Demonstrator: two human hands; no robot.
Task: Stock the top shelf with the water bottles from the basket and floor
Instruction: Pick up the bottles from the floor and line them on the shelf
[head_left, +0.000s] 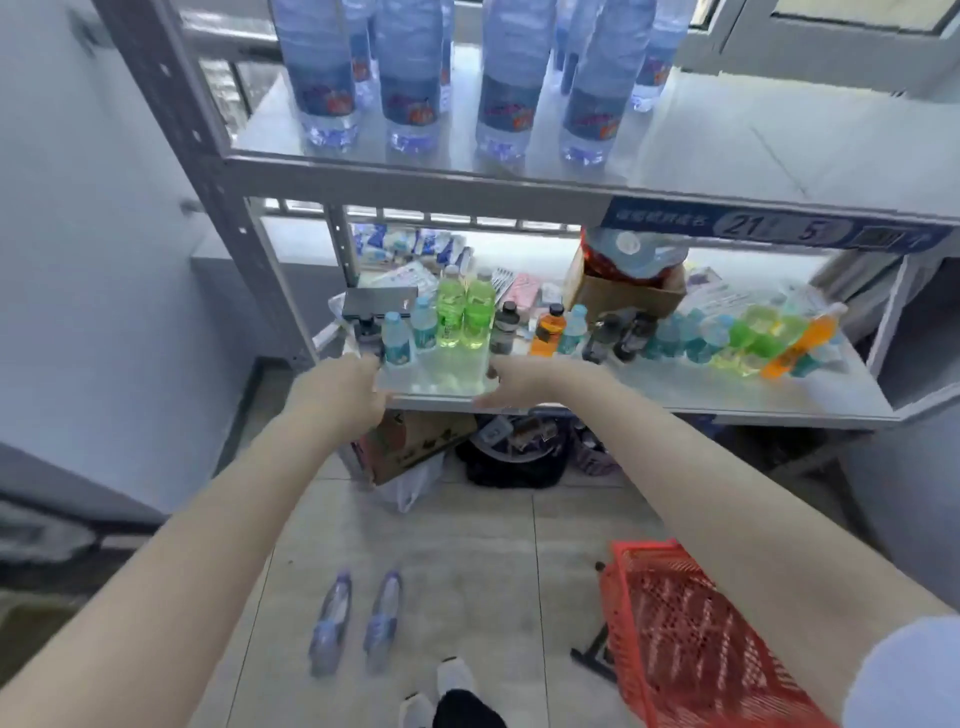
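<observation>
Nearest, two water bottles are lying side by side on the floor (493, 545), one (332, 621) just left of the other (385, 613), with the single red basket (691, 649) standing well to their right and showing no bottle in the part not hidden by the arm. Further out, both hands are hovering at the front edge of the middle shelf (675, 395), near its left end. The right hand (522, 384) is carrying nothing, its fingers (485, 401) lying loose and half straight. The left hand (340, 392) is also showing nothing in it, though its fingers are folding out of sight and I cannot tell how they are lying. So the person is seemingly sitting between placements (neither hand is loaded). The next move is probably calling for a bend down to the floor pair, a grip round each body, then a lift. Farthest, the top shelf (753, 135) is carrying four upright bottles (410, 73) along its front edge at the left, with more behind, too overlapped to count. Its right half is lying bare for the rest.
</observation>
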